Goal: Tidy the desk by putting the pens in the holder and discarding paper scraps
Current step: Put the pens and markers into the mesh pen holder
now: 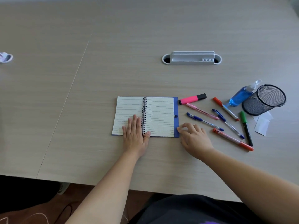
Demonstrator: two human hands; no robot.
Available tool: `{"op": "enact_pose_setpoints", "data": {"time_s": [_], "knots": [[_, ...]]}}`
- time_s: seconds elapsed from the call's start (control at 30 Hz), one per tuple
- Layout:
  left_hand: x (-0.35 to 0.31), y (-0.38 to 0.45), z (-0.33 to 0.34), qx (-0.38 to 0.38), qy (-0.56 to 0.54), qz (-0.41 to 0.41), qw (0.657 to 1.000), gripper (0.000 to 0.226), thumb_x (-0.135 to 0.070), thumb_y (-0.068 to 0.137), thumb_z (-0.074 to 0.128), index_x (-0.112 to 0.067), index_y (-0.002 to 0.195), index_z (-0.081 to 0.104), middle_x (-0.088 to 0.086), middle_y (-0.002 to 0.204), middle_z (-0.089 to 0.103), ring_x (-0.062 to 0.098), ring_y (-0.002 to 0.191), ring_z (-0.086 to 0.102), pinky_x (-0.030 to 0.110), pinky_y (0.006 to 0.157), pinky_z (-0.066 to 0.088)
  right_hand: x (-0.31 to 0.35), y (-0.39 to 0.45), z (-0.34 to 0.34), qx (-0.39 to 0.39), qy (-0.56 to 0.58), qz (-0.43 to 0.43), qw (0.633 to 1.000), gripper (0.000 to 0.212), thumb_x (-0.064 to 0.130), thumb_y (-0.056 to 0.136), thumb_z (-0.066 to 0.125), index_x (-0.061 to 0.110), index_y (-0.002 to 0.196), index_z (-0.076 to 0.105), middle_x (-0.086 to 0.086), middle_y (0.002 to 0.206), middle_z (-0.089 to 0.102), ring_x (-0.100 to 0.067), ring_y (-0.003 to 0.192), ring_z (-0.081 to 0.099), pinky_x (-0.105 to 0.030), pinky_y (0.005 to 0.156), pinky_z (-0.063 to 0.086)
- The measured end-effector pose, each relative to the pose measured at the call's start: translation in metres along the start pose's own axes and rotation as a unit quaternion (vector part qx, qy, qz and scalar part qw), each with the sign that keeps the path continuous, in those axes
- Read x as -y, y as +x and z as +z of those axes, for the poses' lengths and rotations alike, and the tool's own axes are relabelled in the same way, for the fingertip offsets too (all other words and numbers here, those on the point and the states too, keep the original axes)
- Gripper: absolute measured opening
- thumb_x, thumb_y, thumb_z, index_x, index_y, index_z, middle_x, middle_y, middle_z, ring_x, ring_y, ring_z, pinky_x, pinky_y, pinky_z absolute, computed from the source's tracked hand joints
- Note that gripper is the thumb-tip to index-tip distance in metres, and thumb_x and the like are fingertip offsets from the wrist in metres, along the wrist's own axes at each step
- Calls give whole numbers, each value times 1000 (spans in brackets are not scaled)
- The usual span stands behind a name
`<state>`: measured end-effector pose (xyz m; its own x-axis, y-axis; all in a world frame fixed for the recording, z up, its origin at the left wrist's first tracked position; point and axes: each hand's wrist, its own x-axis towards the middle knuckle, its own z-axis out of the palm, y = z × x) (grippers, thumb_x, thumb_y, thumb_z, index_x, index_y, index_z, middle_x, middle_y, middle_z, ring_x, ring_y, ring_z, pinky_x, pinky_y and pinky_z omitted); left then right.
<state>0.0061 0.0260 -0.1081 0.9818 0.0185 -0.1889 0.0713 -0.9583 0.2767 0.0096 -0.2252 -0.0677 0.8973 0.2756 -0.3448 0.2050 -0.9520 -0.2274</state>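
Note:
An open spiral notebook with a blue cover lies mid-desk. My left hand rests flat on its lower left page. My right hand sits by the notebook's lower right corner, fingertips touching the blue cover edge, holding nothing. To the right lie several pens: a pink highlighter, a pink pen, two blue pens, a red-capped marker, a green marker and an orange-red pen. The black mesh holder stands at far right. White paper scraps lie in front of it.
A blue spray bottle leans beside the holder. A grey cable-port tray sits in the desk farther back. A small crumpled object lies at the far left edge. The desk's front edge runs below my forearms.

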Motion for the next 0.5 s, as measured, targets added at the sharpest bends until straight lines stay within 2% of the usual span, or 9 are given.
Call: {"op": "enact_pose_setpoints", "data": {"time_s": [0.07, 0.17, 0.27, 0.33, 0.5], "knots": [[-10, -1, -3, -16, -7, 19, 1000, 79, -59, 88, 12, -14, 152, -1, 0, 160, -12, 19, 146, -17, 44, 116, -13, -1, -1, -2, 3, 24, -1, 1000, 44, 35, 96, 40, 32, 140, 41, 4, 145, 33, -24, 127, 36, -38, 102, 33], [-40, 2, -5, -35, -19, 101, 994, 73, -51, 91, 28, -15, 152, 11, -1, 160, 1, 22, 147, -8, 43, 116, -9, -7, -6, -9, 11, 73, 3, 997, 49, 36, 96, 43, 34, 144, 35, 6, 148, 33, -22, 135, 31, -38, 108, 29], [-82, 13, -8, -10, -19, 209, 978, 66, -35, 91, 49, -17, 149, 24, 1, 158, 21, 28, 146, 7, 46, 118, 6, -25, -15, -19, -39, 121, 49, 991, 50, 32, 93, 51, 31, 142, 39, 5, 145, 40, -22, 135, 33, -40, 109, 30], [-108, 23, -10, 6, -13, 261, 965, 62, -28, 88, 53, -18, 146, 33, 1, 152, 34, 30, 142, 20, 45, 115, 17, -45, -25, -25, -70, 137, 86, 984, 46, 26, 91, 54, 28, 136, 46, 1, 139, 47, -24, 130, 38, -40, 107, 34], [-158, 54, -9, 15, 25, 335, 942, 54, -20, 77, 66, -15, 129, 56, 6, 128, 60, 33, 121, 49, 43, 97, 42, -89, -50, -33, -75, 120, 181, 973, 44, 18, 87, 51, 26, 130, 50, -1, 129, 54, -27, 122, 43, -38, 103, 37]]}}
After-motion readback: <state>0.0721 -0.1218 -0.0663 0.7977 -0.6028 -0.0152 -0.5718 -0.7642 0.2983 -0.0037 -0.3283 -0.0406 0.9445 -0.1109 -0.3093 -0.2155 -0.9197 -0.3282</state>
